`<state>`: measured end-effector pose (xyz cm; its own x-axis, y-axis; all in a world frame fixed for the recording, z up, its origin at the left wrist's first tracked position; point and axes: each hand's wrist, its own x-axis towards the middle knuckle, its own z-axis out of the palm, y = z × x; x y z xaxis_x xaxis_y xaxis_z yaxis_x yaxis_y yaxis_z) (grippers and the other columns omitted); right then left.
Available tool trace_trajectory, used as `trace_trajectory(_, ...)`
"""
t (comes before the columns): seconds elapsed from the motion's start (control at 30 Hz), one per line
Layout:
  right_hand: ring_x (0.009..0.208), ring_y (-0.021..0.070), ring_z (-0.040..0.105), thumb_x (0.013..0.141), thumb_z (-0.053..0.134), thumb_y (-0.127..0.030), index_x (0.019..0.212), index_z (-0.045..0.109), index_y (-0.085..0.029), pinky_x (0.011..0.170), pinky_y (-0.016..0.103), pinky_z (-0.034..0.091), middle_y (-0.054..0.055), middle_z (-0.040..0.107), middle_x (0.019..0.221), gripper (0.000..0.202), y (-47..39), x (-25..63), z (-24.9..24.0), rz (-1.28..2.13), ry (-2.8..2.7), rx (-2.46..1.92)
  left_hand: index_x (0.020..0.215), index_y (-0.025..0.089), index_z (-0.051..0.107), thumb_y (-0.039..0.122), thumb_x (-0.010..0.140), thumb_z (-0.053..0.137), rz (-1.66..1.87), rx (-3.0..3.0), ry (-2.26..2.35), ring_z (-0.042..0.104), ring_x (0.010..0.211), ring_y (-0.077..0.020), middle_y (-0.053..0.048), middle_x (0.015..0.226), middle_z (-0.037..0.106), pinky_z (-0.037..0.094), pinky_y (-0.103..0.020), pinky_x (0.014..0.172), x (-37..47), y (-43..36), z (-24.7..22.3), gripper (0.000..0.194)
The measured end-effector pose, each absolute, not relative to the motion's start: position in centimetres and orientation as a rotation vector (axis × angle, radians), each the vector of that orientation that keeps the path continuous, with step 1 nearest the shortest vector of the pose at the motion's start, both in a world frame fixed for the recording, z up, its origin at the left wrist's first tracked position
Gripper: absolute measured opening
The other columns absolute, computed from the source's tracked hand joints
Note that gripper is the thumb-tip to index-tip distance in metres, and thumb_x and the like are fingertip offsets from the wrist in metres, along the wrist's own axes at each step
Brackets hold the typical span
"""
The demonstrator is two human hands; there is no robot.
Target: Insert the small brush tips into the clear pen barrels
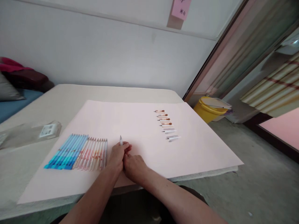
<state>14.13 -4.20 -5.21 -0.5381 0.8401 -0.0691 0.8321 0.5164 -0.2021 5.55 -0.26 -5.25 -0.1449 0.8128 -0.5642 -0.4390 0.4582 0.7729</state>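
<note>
My left hand is closed around a white pen, whose pointed tip sticks up above the fingers. Against it, just below and to the right, my right hand is curled shut; whatever its fingers hold is hidden. Left of my hands lies a close row of pens: blue pens on the outer side, then white pens with reddish patterns. Over on the right, a spaced column holds several small pen parts with brown ends, and paler grey-white pen parts nearer me.
A pink-white sheet covers much of the table. At the left lies a clear plastic bag with a white label. Beyond the table's right side stands a yellow bin. A white wall rises behind.
</note>
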Motion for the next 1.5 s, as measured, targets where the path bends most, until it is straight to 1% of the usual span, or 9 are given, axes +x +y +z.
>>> trace_trajectory(0.13,0.073,0.0260,0.064,0.081,0.041,-0.015,0.099,0.052,-0.009,0.060,0.038,0.050,0.013,0.063,0.082,0.022,-4.21,14.15,-5.13,0.338,-2.704,-1.504,0.077,0.013,0.056,0.011,0.062,0.064,1.132,0.372,1.311,0.060,0.059,-0.0118,-0.005,0.067,0.064,0.040,-0.021,0.053,5.52,-0.25,-5.37,0.017)
trace_trajectory(0.8,0.071,0.0262,0.064,0.079,0.043,-0.015,0.099,0.053,-0.009,0.057,0.037,0.050,0.013,0.063,0.081,0.023,-4.12,14.16,-4.94,0.343,-2.719,-1.485,0.076,0.014,0.056,0.012,0.063,0.064,1.126,0.377,1.318,0.060,0.059,-0.0113,-0.005,0.068,0.064,0.040,-0.021,0.054,5.45,-0.18,-5.70,0.015)
trace_trajectory(1.13,0.073,0.0249,0.064,0.081,0.042,-0.015,0.099,0.052,-0.010,0.059,0.037,0.050,0.014,0.064,0.083,0.021,-4.15,14.13,-4.86,0.345,-2.743,-1.500,0.076,0.014,0.057,0.013,0.059,0.066,1.135,0.368,1.302,0.060,0.060,-0.0125,-0.005,0.066,0.063,0.040,-0.022,0.053,5.50,-0.25,-5.39,0.019)
trace_trajectory(1.37,0.073,0.0247,0.064,0.081,0.043,-0.016,0.099,0.052,-0.009,0.060,0.036,0.049,0.015,0.063,0.082,0.021,-4.13,14.10,-5.20,0.342,-2.727,-1.504,0.076,0.014,0.057,0.014,0.063,0.065,1.131,0.380,1.309,0.060,0.060,-0.0121,-0.006,0.068,0.064,0.040,-0.022,0.054,5.46,-0.16,-5.73,0.016)
trace_trajectory(1.5,0.071,0.0254,0.064,0.080,0.043,-0.016,0.099,0.052,-0.009,0.058,0.037,0.050,0.014,0.063,0.082,0.022,-4.14,14.12,-5.18,0.333,-2.721,-1.498,0.076,0.014,0.057,0.013,0.064,0.064,1.120,0.378,1.316,0.060,0.060,-0.0115,-0.005,0.068,0.064,0.040,-0.021,0.054,5.44,-0.14,-5.73,0.014)
